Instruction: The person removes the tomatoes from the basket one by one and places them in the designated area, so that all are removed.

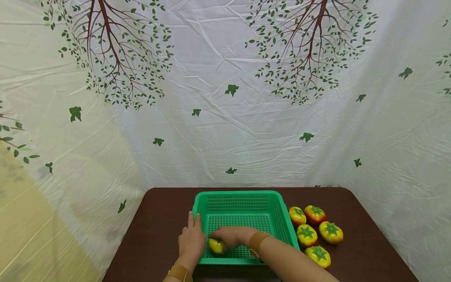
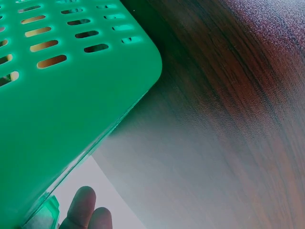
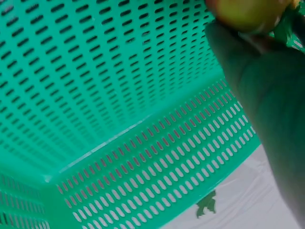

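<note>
In the head view my right hand (image 1: 230,236) reaches into the green plastic basket (image 1: 246,261) and grips a yellow persimmon (image 1: 216,246) near the front left corner. Its fingers curl over the fruit, low inside the basket. The right wrist view shows part of that persimmon (image 3: 248,14) at the top, above the slotted basket floor. My left hand (image 1: 192,239) lies along the basket's left side, with two fingers extended straight at the rim. Two of its fingertips (image 2: 82,205) show beside the basket wall in the left wrist view.
Several yellow-red persimmons (image 1: 306,235) with green star-shaped tops sit on the dark brown table (image 1: 155,235), right of the basket. A white cloth (image 1: 225,133) printed with trees and leaves hangs behind and at the sides.
</note>
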A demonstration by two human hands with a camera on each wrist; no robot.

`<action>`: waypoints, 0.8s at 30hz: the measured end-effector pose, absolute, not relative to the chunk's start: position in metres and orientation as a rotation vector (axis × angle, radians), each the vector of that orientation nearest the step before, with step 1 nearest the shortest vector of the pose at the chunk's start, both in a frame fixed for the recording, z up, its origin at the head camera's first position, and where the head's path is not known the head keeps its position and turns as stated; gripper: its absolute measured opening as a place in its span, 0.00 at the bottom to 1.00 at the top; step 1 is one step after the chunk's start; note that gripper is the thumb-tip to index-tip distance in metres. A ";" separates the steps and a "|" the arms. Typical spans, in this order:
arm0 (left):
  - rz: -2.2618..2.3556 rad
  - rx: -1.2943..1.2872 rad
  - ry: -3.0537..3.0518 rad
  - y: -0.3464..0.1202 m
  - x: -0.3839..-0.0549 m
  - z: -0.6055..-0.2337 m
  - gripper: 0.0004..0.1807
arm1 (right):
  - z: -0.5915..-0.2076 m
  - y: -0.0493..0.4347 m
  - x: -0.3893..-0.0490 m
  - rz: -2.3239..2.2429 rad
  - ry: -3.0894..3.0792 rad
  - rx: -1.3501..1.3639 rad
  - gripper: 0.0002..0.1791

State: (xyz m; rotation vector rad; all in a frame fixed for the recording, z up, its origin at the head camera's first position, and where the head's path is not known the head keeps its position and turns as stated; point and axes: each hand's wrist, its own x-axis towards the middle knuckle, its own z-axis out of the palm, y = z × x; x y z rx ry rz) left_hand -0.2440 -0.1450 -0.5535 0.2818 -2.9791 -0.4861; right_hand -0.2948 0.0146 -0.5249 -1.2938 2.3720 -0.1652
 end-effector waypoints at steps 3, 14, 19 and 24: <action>-0.490 0.284 -2.977 -0.145 -0.244 -0.554 0.35 | -0.519 0.020 -0.297 -0.190 2.406 -1.285 0.35; -0.480 0.293 -2.978 -0.144 -0.244 -0.556 0.35 | -0.498 0.045 -0.302 -0.332 2.474 -1.188 0.36; -0.468 0.300 -2.976 -0.144 -0.244 -0.556 0.35 | -0.490 0.057 -0.305 -0.380 2.501 -1.188 0.36; -0.489 0.310 -2.970 -0.143 -0.244 -0.555 0.36 | -0.479 0.072 -0.310 -0.413 2.513 -1.187 0.36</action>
